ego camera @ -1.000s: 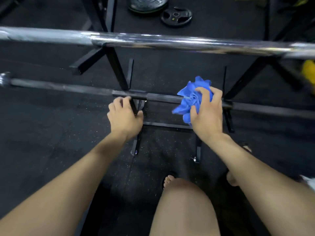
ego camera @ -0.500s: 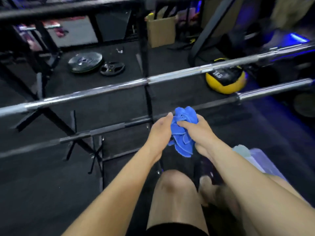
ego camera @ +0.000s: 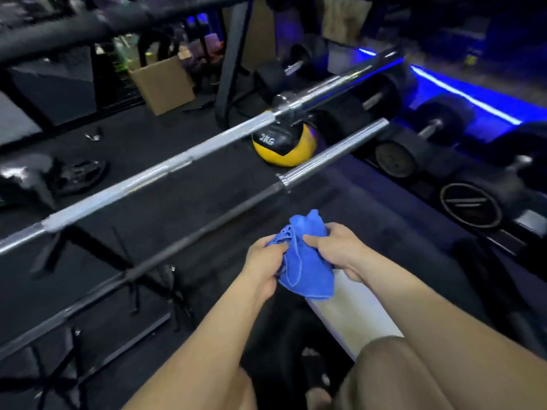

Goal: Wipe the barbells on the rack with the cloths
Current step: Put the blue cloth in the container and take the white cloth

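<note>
Both hands have withdrawn from the lower barbell (ego camera: 207, 226), left hand (ego camera: 263, 261) and right hand (ego camera: 340, 250) now clamped on the blue cloth (ego camera: 305, 261) at five o'clock of it.

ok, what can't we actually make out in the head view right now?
- Blue cloth: bunched between left hand and right hand; the fingers hide its inner folds.
- Lower barbell: near end cut off by the left edge.
- Upper barbell: motion-blurred, so any dirt is unreadable.
- Weight plates: blurred, no markings legible.
</note>
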